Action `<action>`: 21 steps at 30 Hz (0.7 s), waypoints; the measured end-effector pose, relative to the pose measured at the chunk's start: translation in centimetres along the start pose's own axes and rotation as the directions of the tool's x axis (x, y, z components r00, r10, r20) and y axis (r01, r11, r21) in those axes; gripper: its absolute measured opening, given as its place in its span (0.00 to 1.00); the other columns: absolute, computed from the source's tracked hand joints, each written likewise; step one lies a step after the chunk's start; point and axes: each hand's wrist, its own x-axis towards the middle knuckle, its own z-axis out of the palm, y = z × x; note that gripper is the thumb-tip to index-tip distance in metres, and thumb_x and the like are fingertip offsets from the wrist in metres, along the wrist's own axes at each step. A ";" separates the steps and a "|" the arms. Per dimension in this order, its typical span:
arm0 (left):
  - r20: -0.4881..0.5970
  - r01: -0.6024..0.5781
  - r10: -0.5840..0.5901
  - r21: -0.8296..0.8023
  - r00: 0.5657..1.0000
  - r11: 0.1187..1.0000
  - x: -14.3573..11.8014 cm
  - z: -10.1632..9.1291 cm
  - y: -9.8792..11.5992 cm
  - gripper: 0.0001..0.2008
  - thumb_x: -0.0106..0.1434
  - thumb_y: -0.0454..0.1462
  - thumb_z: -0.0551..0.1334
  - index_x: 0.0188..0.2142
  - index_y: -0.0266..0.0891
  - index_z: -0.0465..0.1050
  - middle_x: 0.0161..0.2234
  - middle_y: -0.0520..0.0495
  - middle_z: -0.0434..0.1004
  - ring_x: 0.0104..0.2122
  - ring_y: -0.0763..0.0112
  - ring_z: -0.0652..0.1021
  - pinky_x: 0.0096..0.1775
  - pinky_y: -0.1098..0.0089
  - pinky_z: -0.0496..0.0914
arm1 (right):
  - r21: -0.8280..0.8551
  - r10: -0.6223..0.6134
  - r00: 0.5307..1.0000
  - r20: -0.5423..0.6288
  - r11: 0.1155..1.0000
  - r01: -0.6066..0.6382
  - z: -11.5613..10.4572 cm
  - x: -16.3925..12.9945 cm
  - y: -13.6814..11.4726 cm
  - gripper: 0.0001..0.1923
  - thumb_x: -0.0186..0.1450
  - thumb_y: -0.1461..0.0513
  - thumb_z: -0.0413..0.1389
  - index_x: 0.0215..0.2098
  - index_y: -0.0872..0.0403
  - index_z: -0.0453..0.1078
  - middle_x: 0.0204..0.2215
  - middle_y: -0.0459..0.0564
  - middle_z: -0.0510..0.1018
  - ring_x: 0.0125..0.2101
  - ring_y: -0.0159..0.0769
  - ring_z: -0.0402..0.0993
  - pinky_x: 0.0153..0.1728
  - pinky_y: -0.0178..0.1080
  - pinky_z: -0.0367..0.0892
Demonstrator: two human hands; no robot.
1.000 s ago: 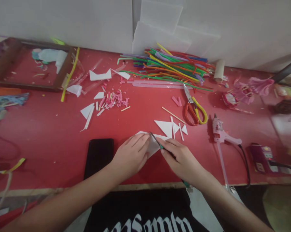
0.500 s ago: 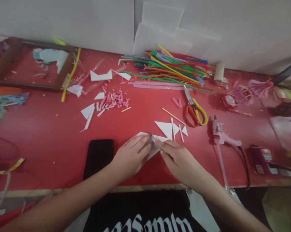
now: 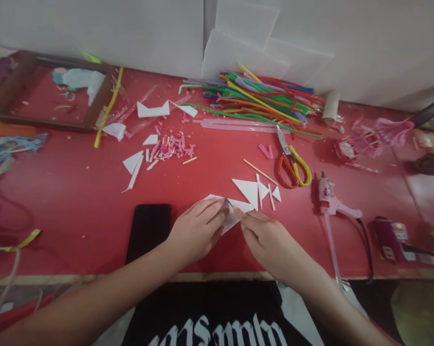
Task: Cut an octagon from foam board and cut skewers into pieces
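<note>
Right now the left hand (image 3: 197,230) lies flat, fingers spread, pinning a white sheet piece (image 3: 234,214) near the front edge of the red tabletop (image 3: 76,202). The right hand (image 3: 265,238) is closed around a thin blade (image 3: 230,203), its tip touching the sheet. This looks like a cut in progress; a steady pull along the line seems needed. Just beyond lie white triangles (image 3: 247,189), scissors (image 3: 291,166) and a glue gun (image 3: 330,202); a phone (image 3: 148,230) sits left.
</note>
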 end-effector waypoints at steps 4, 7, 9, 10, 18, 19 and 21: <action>0.010 0.002 -0.002 -0.017 1.000 1.000 0.1 0.0 0.1 0.18 0.67 0.32 0.56 0.55 0.35 0.71 0.57 0.39 0.74 0.58 0.56 0.73 0.60 0.54 0.69 | 0.014 0.022 1.000 0.008 1.000 -0.022 0.0 -0.8 0.1 0.26 0.69 0.67 0.44 0.64 0.56 0.67 0.43 0.57 0.80 0.38 0.39 0.78 0.41 0.42 0.72; 0.015 0.007 -0.006 -0.022 1.000 1.000 0.2 0.0 0.1 0.18 0.68 0.33 0.55 0.55 0.34 0.72 0.57 0.38 0.74 0.58 0.55 0.73 0.61 0.52 0.68 | 0.019 0.022 1.000 0.020 1.000 -0.022 0.0 -1.7 0.3 0.28 0.68 0.67 0.44 0.64 0.56 0.66 0.41 0.56 0.79 0.37 0.39 0.78 0.41 0.42 0.72; 0.016 0.008 -0.007 -0.019 1.000 1.000 0.2 0.0 0.2 0.17 0.69 0.34 0.55 0.55 0.34 0.73 0.56 0.37 0.75 0.58 0.55 0.73 0.61 0.52 0.68 | 0.010 0.029 0.999 0.032 1.000 -0.029 0.1 -2.4 0.4 0.28 0.68 0.67 0.43 0.64 0.56 0.66 0.39 0.56 0.79 0.36 0.40 0.78 0.40 0.43 0.73; 0.016 0.006 -0.006 -0.017 1.000 1.000 0.3 0.0 0.2 0.17 0.70 0.35 0.55 0.54 0.35 0.73 0.56 0.37 0.76 0.58 0.55 0.73 0.61 0.52 0.68 | 0.003 0.036 0.999 0.035 0.999 -0.036 0.2 -2.7 0.5 0.28 0.68 0.66 0.42 0.64 0.55 0.66 0.39 0.56 0.78 0.35 0.40 0.78 0.39 0.42 0.73; 0.021 -0.032 0.032 0.003 0.999 0.999 0.2 -0.2 0.3 0.17 0.71 0.36 0.54 0.56 0.35 0.72 0.57 0.40 0.75 0.58 0.57 0.73 0.61 0.54 0.68 | 0.000 0.051 0.999 -0.012 0.999 -0.051 1.5 -4.9 1.4 0.28 0.69 0.65 0.42 0.65 0.56 0.64 0.44 0.58 0.79 0.35 0.38 0.79 0.37 0.41 0.74; 0.020 -0.037 0.037 0.008 0.999 0.999 0.2 -0.1 0.3 0.17 0.71 0.36 0.54 0.55 0.34 0.73 0.57 0.39 0.75 0.58 0.57 0.73 0.61 0.54 0.68 | 0.005 0.053 0.999 -0.013 0.999 -0.053 1.5 -5.1 1.5 0.28 0.69 0.65 0.42 0.65 0.56 0.64 0.44 0.58 0.79 0.36 0.39 0.79 0.38 0.41 0.74; 0.022 -0.047 0.047 0.018 0.999 0.999 0.2 -0.1 0.3 0.17 0.71 0.35 0.54 0.55 0.33 0.73 0.57 0.39 0.75 0.58 0.57 0.73 0.61 0.55 0.67 | 0.016 0.060 0.998 -0.006 0.998 -0.060 1.7 -5.4 1.7 0.28 0.69 0.64 0.42 0.66 0.57 0.64 0.44 0.59 0.79 0.35 0.40 0.80 0.37 0.42 0.75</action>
